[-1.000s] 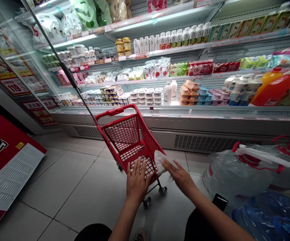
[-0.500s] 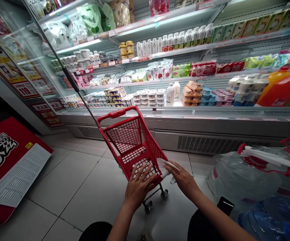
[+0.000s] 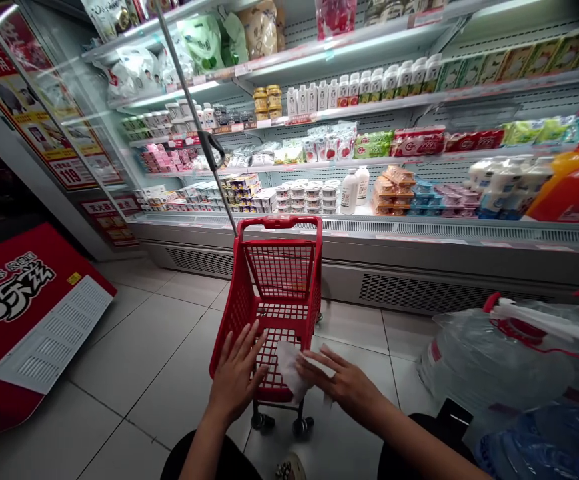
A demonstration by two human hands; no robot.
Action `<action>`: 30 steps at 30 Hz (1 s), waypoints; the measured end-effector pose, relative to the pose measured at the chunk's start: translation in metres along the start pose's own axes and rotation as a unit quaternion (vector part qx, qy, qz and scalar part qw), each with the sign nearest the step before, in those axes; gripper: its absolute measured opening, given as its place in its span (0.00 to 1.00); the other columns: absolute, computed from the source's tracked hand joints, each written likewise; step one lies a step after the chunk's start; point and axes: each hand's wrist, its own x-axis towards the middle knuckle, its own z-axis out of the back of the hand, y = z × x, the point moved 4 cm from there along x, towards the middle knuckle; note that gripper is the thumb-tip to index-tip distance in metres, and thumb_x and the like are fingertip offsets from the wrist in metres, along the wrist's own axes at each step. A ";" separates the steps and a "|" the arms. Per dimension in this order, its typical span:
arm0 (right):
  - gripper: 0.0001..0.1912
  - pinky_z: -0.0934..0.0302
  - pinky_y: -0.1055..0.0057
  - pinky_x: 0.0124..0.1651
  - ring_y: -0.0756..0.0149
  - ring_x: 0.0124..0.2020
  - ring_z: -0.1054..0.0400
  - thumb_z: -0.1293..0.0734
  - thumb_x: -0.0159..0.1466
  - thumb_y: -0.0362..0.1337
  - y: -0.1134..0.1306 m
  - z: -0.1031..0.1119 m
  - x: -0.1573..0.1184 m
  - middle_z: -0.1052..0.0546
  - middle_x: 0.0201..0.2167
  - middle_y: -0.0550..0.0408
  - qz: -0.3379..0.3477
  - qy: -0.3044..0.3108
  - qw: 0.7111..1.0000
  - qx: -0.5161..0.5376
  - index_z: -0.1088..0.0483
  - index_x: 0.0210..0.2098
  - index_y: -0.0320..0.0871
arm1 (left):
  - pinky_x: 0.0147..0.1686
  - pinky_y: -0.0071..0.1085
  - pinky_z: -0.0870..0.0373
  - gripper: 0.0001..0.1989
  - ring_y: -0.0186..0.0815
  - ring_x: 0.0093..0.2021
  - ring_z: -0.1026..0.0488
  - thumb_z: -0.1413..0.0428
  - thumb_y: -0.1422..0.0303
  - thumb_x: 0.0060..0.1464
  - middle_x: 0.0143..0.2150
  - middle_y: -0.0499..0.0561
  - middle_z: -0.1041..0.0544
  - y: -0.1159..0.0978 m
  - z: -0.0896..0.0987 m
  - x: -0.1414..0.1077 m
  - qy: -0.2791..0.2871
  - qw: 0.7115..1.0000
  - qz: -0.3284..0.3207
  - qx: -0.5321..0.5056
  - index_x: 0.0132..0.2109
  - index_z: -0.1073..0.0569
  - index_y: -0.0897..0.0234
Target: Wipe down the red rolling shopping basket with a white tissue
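Observation:
A small red shopping cart [image 3: 315,283] with a grid basket stands on the floor in front of me, its handle bar at the far end. A thin pole [image 3: 189,100] rises from the handle's left side. My left hand [image 3: 237,373], fingers spread, is at the near left rim of the basket; whether it presses on the rim I cannot tell. My right hand [image 3: 334,380] holds a crumpled white tissue [image 3: 292,370] by the near right corner of the basket. The tissue hangs partly over the grid.
Beyond the cart runs an open refrigerated shelf [image 3: 409,260] stocked with bottles, cups and packs. Large clear water jugs [image 3: 494,353] stand at the right, with a dark phone-like object [image 3: 454,417] near them. A red and white unit [image 3: 34,320] sits at the left.
The cart has turned and now faces me more squarely. My left hand has shifted left. My right hand, with the tissue, has moved slightly left and down.

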 end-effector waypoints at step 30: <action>0.54 0.41 0.49 0.72 0.63 0.73 0.43 0.49 0.58 0.12 -0.118 0.001 0.009 0.39 0.74 0.51 -0.164 -0.034 0.986 -0.021 0.63 0.78 0.54 | 0.72 0.49 0.46 0.51 0.46 0.71 0.35 0.43 0.39 0.57 0.76 0.56 0.40 -0.032 -0.015 0.021 0.026 0.995 -0.054 -0.076 0.77 0.52 0.55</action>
